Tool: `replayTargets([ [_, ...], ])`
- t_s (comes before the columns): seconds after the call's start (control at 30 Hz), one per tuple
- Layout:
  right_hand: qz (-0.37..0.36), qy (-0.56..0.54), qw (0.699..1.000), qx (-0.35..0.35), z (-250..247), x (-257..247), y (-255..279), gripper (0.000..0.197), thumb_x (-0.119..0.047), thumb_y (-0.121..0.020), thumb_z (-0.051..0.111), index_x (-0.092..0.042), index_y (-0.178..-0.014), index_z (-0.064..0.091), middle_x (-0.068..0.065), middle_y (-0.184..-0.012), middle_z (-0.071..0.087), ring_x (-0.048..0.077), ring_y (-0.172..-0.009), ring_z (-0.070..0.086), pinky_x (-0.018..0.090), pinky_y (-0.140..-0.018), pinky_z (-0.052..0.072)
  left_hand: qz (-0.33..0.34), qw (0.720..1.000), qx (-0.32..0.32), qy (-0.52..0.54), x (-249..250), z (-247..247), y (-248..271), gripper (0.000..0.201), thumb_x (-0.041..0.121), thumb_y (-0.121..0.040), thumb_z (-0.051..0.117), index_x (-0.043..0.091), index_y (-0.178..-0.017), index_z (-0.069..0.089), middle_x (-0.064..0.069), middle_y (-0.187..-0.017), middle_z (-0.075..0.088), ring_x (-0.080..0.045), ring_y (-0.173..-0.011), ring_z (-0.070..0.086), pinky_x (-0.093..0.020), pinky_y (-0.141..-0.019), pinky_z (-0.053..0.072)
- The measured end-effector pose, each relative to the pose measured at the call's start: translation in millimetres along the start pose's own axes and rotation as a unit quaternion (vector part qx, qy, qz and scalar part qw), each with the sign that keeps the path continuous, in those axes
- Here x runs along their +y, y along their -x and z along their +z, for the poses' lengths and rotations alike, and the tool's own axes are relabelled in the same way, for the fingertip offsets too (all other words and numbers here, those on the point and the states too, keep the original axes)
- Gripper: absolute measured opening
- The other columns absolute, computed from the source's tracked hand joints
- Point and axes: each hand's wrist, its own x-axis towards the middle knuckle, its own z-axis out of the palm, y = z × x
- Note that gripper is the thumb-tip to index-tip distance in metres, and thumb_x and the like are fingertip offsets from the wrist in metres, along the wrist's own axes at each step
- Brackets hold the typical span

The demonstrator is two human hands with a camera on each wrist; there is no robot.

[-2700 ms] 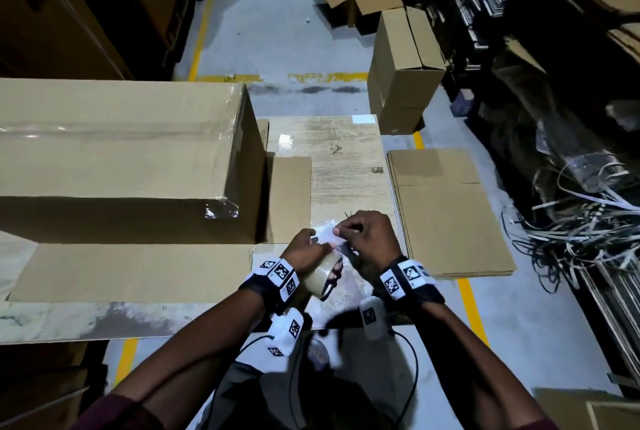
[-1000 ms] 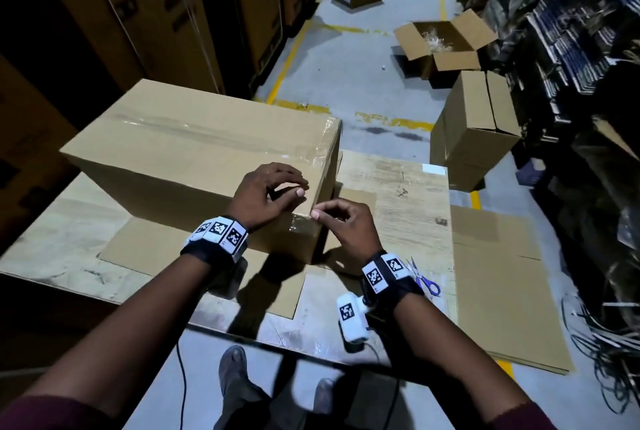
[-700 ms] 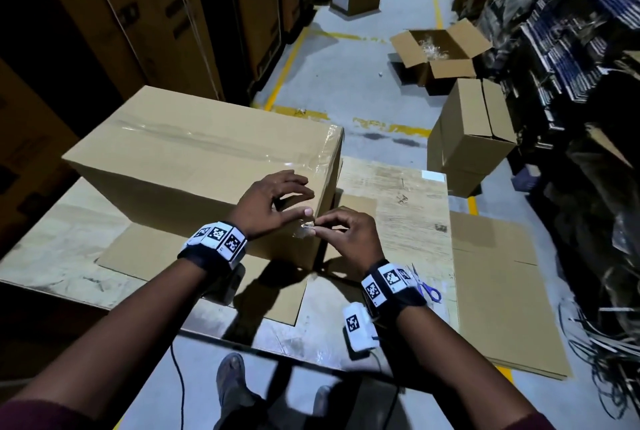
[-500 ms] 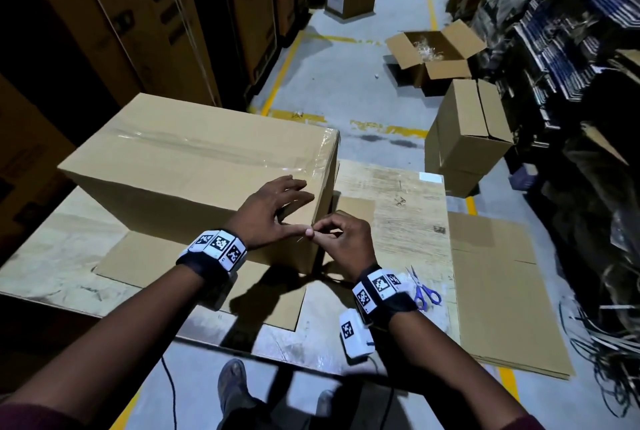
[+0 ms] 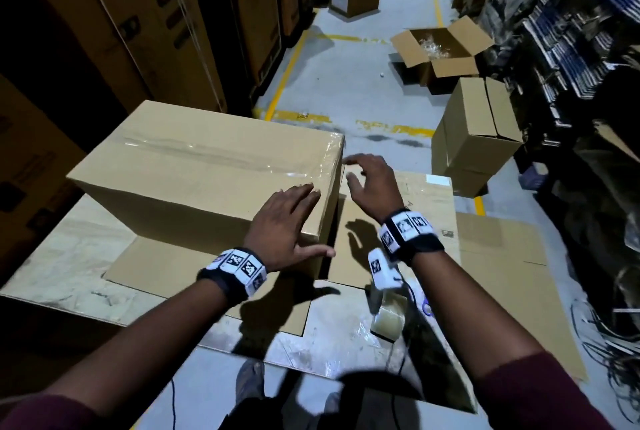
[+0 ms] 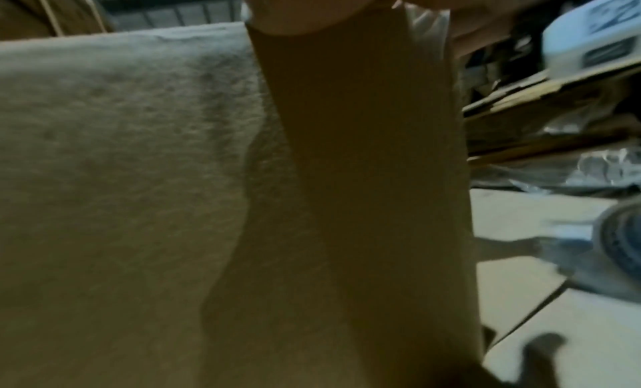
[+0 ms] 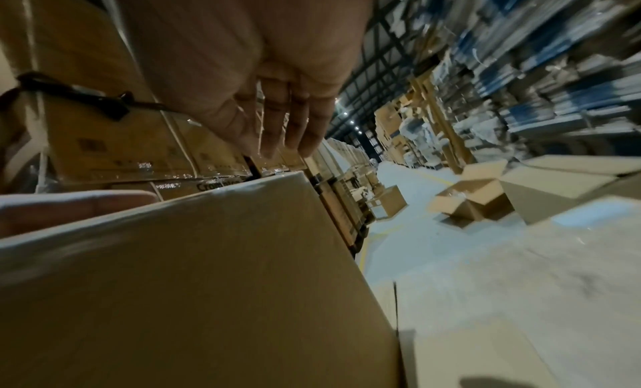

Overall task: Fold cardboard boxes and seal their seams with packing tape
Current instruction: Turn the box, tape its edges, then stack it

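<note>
A large closed cardboard box [image 5: 207,173] stands on the work table, clear tape [image 5: 194,149] running along its top seam and over its right end. My left hand [image 5: 287,221] lies flat and open on the box's near right corner, thumb hanging down the front face. My right hand [image 5: 370,180] hovers open beside the box's right end, fingers spread and holding nothing. In the right wrist view the fingers [image 7: 277,125] hang above the box's top edge [image 7: 208,257]. A roll of clear packing tape [image 5: 388,318] sits on the table under my right forearm.
A flat cardboard sheet [image 5: 207,277] lies under the box on the table [image 5: 62,267]. Blue-handled scissors [image 5: 426,306] peek out beside the tape roll. More flattened cardboard [image 5: 502,273] lies right of the table. On the floor beyond are a closed box [image 5: 478,128] and an open box [image 5: 440,52].
Both hands let go of the tape end they were pinching at the box's near right corner. The left hand flattened onto the top; the right hand opened and moved away along the box's end.
</note>
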Motion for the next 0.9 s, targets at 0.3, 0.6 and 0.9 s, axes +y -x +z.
replayTargets([
  [0.3, 0.056, 0.241, 0.935, -0.255, 66.7, 2.4, -110.1, 0.092, -0.075, -0.092, 0.043, -0.013, -0.158, 0.027, 0.023, -0.148, 0.045, 0.039, -0.136, 0.042, 0.048, -0.110, 0.035, -0.045, 0.999, 0.009, -0.017, 3.5, 6.6, 0.4, 0.075, 0.054, -0.089, 0.045, 0.012, -0.152, 0.040, -0.008, -0.159, 0.037, -0.025, -0.143, 0.040, -0.044, -0.116, 0.034],
  [0.6, 0.200, 0.244, 0.940, -0.131, 80.9, -59.5, -30.4, 0.075, -0.059, -0.104, 0.036, -0.002, -0.153, 0.032, 0.024, -0.138, 0.054, 0.041, -0.127, 0.049, 0.047, -0.101, 0.042, 0.127, 0.991, -0.031, 0.020, -139.8, -29.0, 53.3, 0.068, 0.036, -0.086, 0.052, 0.033, -0.153, 0.038, 0.016, -0.162, 0.029, -0.014, -0.150, 0.027, -0.058, -0.117, 0.017],
  [0.9, -0.004, 0.315, 0.915, -0.252, 90.0, -131.8, -16.0, 0.041, -0.051, -0.101, 0.045, -0.017, -0.111, 0.067, 0.008, -0.101, 0.071, 0.033, -0.099, 0.066, 0.038, -0.076, 0.041, -0.123, 0.976, 0.100, 0.150, -245.8, -71.8, 101.3, 0.057, 0.009, -0.067, 0.041, 0.029, -0.104, 0.078, 0.004, -0.132, 0.066, -0.032, -0.126, 0.050, -0.050, -0.107, 0.041],
])
